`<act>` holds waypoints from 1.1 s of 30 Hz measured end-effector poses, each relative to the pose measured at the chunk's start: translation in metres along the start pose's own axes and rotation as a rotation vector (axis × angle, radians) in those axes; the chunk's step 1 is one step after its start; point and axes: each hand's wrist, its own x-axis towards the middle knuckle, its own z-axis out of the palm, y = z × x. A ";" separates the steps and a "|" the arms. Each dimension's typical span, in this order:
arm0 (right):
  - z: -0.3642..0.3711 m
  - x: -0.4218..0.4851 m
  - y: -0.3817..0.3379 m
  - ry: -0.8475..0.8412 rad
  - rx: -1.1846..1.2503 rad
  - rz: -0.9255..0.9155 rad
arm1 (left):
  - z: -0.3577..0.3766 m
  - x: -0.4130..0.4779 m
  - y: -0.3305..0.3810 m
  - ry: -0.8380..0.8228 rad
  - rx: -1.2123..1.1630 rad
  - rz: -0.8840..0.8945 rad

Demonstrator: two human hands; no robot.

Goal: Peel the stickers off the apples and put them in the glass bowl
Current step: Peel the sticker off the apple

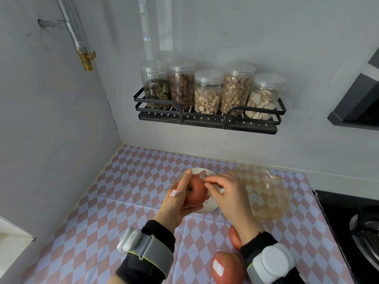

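My left hand (176, 203) holds a red apple (195, 192) above a white plate (207, 211). A red-edged white sticker (174, 193) is stuck on the back of that hand's thumb side. My right hand (229, 193) pinches at the apple's upper right side with thumb and forefinger, where a sticker (202, 174) stands up. To the right lies the empty-looking glass bowl (266, 191). Two more apples rest near the front: one with a white sticker (226, 268), the other (234, 237) partly hidden behind my right wrist.
The counter has a pink and white checked cloth (123, 212). A black gas hob (352, 226) sits at the right. On the back wall hangs a black rack (207, 117) of clear jars. A range hood (361, 103) juts out at upper right.
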 end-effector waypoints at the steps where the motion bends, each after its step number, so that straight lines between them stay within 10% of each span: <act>1: 0.000 0.000 0.000 0.002 -0.018 -0.015 | 0.000 0.000 0.000 0.001 0.004 0.002; 18: -0.009 0.003 -0.004 0.003 -0.286 -0.247 | 0.002 -0.003 0.001 0.010 0.079 -0.062; 33: -0.004 -0.004 0.001 -0.046 0.437 0.426 | 0.001 -0.006 0.001 -0.036 0.024 -0.081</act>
